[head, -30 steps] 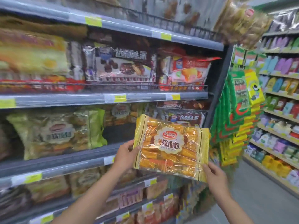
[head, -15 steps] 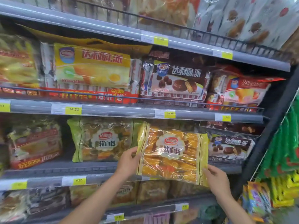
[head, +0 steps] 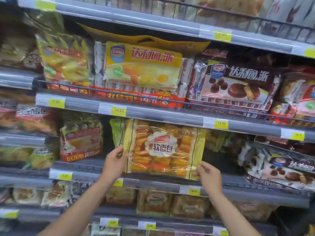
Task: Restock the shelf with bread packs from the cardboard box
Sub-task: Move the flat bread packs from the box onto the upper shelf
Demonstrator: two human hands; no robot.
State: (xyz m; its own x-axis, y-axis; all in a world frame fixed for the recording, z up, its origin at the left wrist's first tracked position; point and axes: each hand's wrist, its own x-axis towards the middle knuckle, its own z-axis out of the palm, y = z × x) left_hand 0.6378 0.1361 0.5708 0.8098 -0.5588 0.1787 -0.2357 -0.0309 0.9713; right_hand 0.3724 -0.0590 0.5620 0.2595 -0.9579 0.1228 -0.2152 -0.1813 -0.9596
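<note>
Fingers (head: 118, 149) of the left hand (head: 114, 161) curl round the left edge of a clear, orange-and-yellow plastic bread pack (head: 163, 149). The right hand (head: 210, 178) pinches its lower right corner. The pack is upright at the front edge of the grey metal shelf (head: 162, 182), overlapping a green bag (head: 115, 132) behind it.

both arms raised forward, left hand (head: 114, 161) fingers curled in grip, right hand (head: 208, 176) pinching
</note>
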